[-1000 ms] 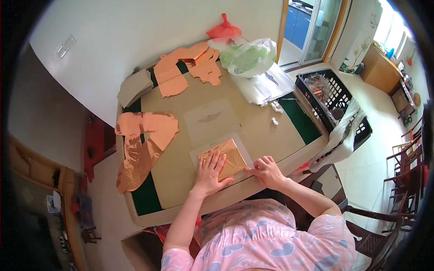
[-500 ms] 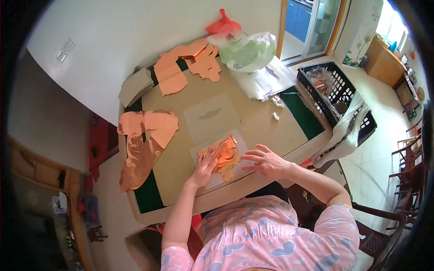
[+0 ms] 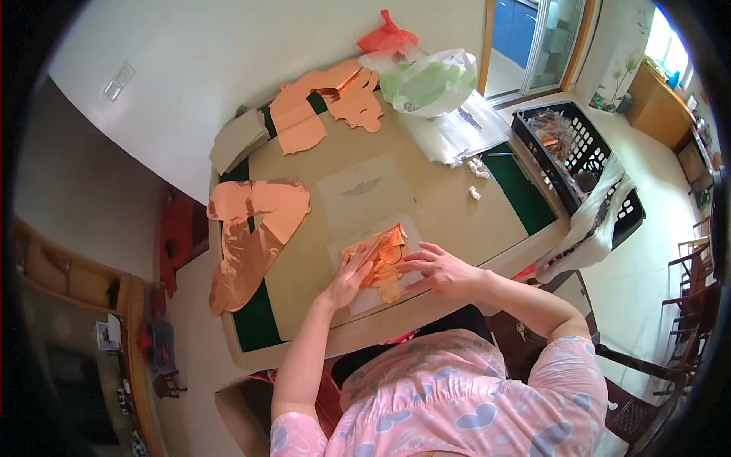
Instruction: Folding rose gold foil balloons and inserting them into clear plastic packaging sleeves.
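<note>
A folded, crinkled piece of shiny copper-coloured foil (image 3: 391, 250) lies on a whitish sheet (image 3: 367, 303) near the table's front edge. My left hand (image 3: 350, 279) rests flat on the foil's left part, fingers stretched out and pointing away from me. From the right, my right hand (image 3: 440, 271) reaches over the sheet with its fingers apart. Its fingertips are at the foil's right edge; whether they press on it I cannot tell. Behind the foil, a translucent flat packet (image 3: 364, 199) with print lies on the tabletop.
Large flat copper foil shapes (image 3: 257, 236) lie at the table's left, and more foil shapes (image 3: 301, 126) at the back. Plastic bags (image 3: 434, 84) and small white crumpled bits (image 3: 476, 169) are at the back right. A black basket (image 3: 579, 145) stands beyond the right edge.
My right hand has moved left, bringing its fingertips to the foil's edge. My left hand stays flat on the foil. The whole view has shifted slightly.
</note>
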A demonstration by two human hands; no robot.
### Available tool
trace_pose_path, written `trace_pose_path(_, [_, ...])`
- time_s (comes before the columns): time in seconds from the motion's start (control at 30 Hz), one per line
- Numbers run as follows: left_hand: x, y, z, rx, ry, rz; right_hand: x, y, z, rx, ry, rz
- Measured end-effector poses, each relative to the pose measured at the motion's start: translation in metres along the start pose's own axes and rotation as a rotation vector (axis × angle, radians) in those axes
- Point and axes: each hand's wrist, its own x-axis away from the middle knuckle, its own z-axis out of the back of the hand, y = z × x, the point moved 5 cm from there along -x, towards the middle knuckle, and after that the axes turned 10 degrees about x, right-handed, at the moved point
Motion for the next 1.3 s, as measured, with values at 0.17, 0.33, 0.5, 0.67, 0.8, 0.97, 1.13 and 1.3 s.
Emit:
trace_pose_path(0.17, [0.000, 0.011, -0.002, -0.069, 0.004, 0.039, 0.008, -0.003, -0.012, 0.084, -0.020, 0.064])
trace_pose_path(0.33, [0.002, 0.015, 0.000, -0.085, 0.016, 0.103, -0.003, -0.010, -0.027, 0.106, -0.037, 0.076])
trace_pose_path(0.5, [0.003, 0.013, -0.001, -0.114, 0.032, 0.099, -0.007, -0.007, -0.022, 0.067, -0.012, -0.027])
trace_pose_path(0.67, [-0.002, -0.017, 0.002, -0.122, 0.028, -0.016, -0.019, 0.011, -0.032, 0.115, 0.131, -0.140])
trace_pose_path(0.8, [0.000, -0.029, 0.008, -0.089, -0.064, -0.080, -0.036, 0.008, -0.022, 0.052, 0.211, -0.230])
trace_pose_path(0.97, [-0.002, 0.009, 0.010, 0.451, 0.090, 0.242, -0.042, 0.015, -0.028, 0.117, 0.294, -0.375])
trace_pose_path(1.13, [-0.002, -0.005, 0.016, 0.588, 0.069, 0.260, -0.051, 0.014, -0.031, 0.274, 0.217, -0.432])
trace_pose_path(1.3, [-0.005, -0.036, 0.021, 0.510, 0.093, 0.274, -0.055, -0.011, -0.022, 0.357, 0.379, -0.301])
